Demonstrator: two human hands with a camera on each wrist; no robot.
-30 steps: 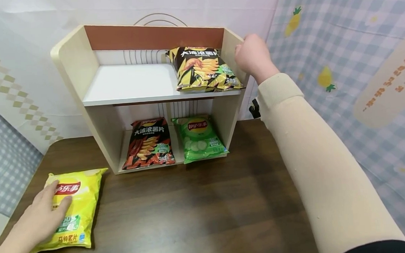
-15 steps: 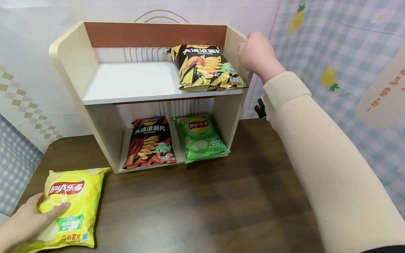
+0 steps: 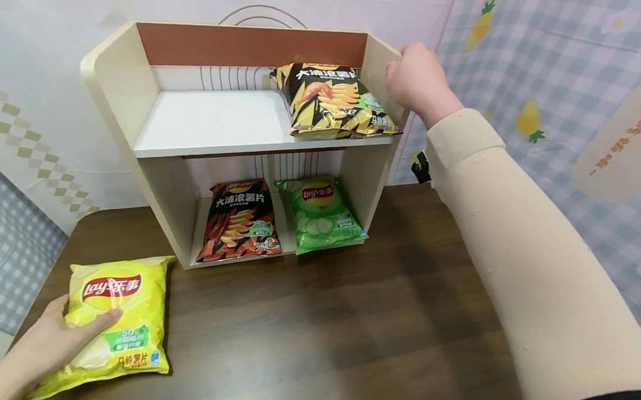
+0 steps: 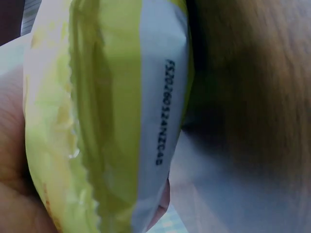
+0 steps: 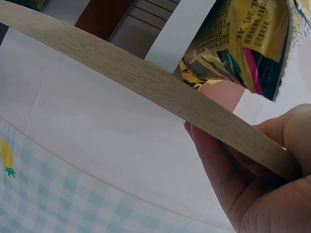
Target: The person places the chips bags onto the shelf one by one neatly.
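Observation:
At the lower left of the head view, my left hand grips a yellow bag of potato chips by its left side, thumb on the front. In the left wrist view the bag is edge-on, fingertips showing behind it. My right hand holds the upper right side panel of a two-tier shelf. The right wrist view shows thumb and fingers on either side of that panel. A black-and-yellow chip bag leans at the right of the upper shelf, beside this hand.
On the lower tier lie a red-and-black chip bag at left and a green chip bag at right. The shelf stands at the back of a dark wooden table. Patterned cloth hangs behind and to the right.
My left hand has shifted from lying over the yellow chip bag's front to gripping its left side. The right hand keeps its hold on the shelf panel. The head view has shifted slightly.

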